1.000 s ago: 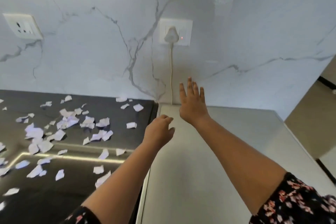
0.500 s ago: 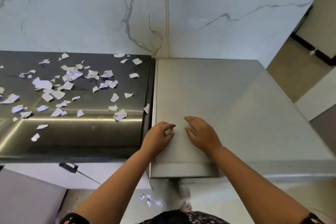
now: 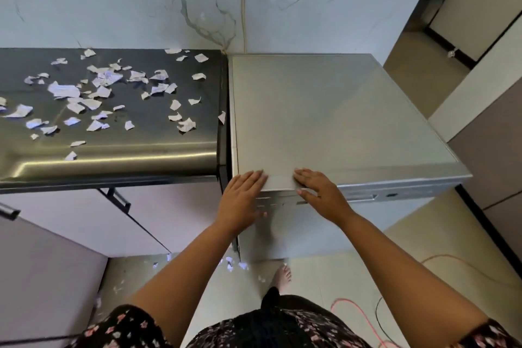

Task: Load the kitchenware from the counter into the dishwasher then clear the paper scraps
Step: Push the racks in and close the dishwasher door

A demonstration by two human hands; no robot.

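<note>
Touching dishwasher (image 3: pixel 339 110): left grip (image 3: pixel 240 200), right grip (image 3: pixel 322 195)

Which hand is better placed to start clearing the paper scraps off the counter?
Left, probably. The left hand rests on the dishwasher at its left front corner, beside the counter holding the paper scraps; the right hand lies farther away.
</note>
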